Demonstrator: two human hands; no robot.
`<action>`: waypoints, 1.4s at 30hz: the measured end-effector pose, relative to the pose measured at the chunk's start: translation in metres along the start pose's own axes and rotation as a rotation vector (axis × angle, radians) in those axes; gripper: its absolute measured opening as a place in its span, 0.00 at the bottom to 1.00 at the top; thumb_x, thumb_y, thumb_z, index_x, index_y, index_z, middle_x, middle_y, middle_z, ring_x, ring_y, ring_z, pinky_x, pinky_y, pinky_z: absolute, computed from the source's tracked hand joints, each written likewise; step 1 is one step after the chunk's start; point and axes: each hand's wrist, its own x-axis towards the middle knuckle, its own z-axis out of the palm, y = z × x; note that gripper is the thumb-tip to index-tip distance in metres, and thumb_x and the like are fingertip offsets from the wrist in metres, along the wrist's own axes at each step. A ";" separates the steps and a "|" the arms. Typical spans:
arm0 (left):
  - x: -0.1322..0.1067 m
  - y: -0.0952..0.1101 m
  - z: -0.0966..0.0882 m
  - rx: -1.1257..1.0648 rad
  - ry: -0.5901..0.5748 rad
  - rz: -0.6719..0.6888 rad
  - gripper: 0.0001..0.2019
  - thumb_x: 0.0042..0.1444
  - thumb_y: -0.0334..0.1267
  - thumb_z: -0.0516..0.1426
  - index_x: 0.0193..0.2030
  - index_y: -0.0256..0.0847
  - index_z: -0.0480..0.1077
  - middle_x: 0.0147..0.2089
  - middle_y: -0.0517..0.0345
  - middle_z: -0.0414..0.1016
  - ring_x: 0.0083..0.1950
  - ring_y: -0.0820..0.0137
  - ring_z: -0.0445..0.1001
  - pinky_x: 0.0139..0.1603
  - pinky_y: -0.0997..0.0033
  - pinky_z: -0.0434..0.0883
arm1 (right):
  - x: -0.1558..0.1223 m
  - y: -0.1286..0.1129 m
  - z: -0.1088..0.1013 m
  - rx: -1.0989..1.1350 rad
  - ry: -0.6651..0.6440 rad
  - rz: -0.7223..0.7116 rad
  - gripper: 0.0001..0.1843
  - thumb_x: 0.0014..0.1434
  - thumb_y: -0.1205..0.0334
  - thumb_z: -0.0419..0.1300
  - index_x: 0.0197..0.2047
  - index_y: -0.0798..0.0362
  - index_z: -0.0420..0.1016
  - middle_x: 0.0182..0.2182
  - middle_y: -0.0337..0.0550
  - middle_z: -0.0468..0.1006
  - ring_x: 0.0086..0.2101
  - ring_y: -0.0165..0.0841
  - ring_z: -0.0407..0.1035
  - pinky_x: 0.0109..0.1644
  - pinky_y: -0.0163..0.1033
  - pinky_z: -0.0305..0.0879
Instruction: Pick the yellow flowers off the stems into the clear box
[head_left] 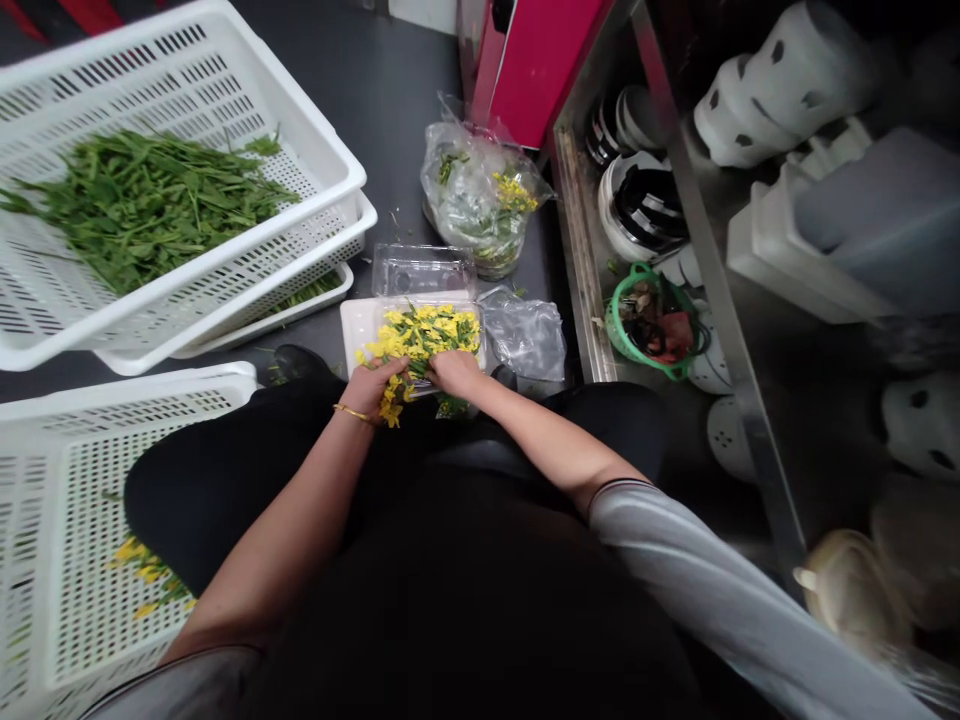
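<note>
Between my knees a clear plastic box (424, 272) lies with its lid folded back, filled with yellow-flowered greens (435, 325). My left hand (373, 388) is closed around a small bunch of yellow flowers (393, 402) at the box's near left corner. Over the near edge of the box, my right hand (456, 374) has its fingers curled in at the stems; exactly what they grip is hidden. A white tray or board (358, 325) shows under the box. To the right lies a crumpled clear plastic bag (527, 338).
Stacked white crates (315, 130) at the left hold leafy greens (165, 200). Another white crate (97, 480) beside my left leg has yellow flowers. Ahead stands a clear bag (480, 200) of flowering greens. A metal shelf (720, 250) with pots and a green basket (637, 345) borders the right.
</note>
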 end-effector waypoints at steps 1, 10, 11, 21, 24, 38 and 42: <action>-0.001 -0.001 -0.001 0.001 -0.001 -0.013 0.14 0.33 0.40 0.67 0.19 0.35 0.68 0.14 0.61 0.67 0.14 0.76 0.63 0.16 0.75 0.61 | 0.003 -0.001 0.000 -0.003 -0.003 -0.001 0.15 0.61 0.60 0.50 0.42 0.58 0.75 0.41 0.55 0.78 0.42 0.42 0.72 0.41 0.40 0.64; -0.007 -0.007 0.015 0.017 0.015 -0.075 0.15 0.27 0.37 0.70 0.19 0.33 0.70 0.16 0.58 0.70 0.17 0.74 0.67 0.19 0.74 0.65 | -0.043 0.006 -0.006 0.106 0.177 -0.158 0.11 0.60 0.61 0.51 0.39 0.55 0.72 0.37 0.47 0.77 0.36 0.34 0.70 0.37 0.35 0.60; -0.007 -0.007 0.017 -0.006 -0.023 -0.092 0.15 0.29 0.37 0.70 0.19 0.32 0.70 0.16 0.58 0.70 0.17 0.74 0.67 0.19 0.75 0.65 | -0.050 0.006 -0.004 0.099 0.202 -0.204 0.11 0.60 0.61 0.51 0.39 0.56 0.72 0.37 0.47 0.76 0.36 0.33 0.70 0.37 0.35 0.60; -0.015 -0.016 0.017 -0.130 -0.328 -0.376 0.07 0.41 0.32 0.64 0.22 0.31 0.71 0.17 0.57 0.70 0.16 0.76 0.66 0.15 0.79 0.63 | -0.082 0.003 0.000 0.202 0.455 -0.538 0.16 0.66 0.56 0.45 0.36 0.56 0.69 0.31 0.47 0.72 0.32 0.31 0.66 0.35 0.35 0.60; -0.021 -0.011 0.021 -0.130 -0.322 -0.229 0.09 0.39 0.36 0.66 0.23 0.32 0.72 0.17 0.58 0.70 0.17 0.76 0.67 0.17 0.79 0.63 | -0.087 0.001 -0.012 0.332 0.470 -0.451 0.14 0.64 0.53 0.50 0.35 0.55 0.67 0.30 0.45 0.71 0.30 0.29 0.65 0.34 0.34 0.59; -0.032 0.002 0.024 -0.071 -0.235 0.007 0.12 0.38 0.40 0.66 0.27 0.33 0.75 0.20 0.59 0.71 0.21 0.75 0.68 0.22 0.76 0.64 | -0.081 -0.001 -0.016 0.680 0.284 -0.228 0.17 0.59 0.55 0.54 0.23 0.55 0.64 0.19 0.34 0.65 0.22 0.24 0.58 0.28 0.30 0.53; -0.034 0.001 0.023 -0.063 -0.338 -0.072 0.12 0.38 0.40 0.66 0.27 0.33 0.75 0.20 0.57 0.72 0.22 0.74 0.69 0.23 0.75 0.64 | -0.086 0.001 -0.017 0.528 0.340 -0.433 0.15 0.63 0.57 0.51 0.27 0.55 0.67 0.26 0.40 0.70 0.28 0.27 0.63 0.34 0.32 0.58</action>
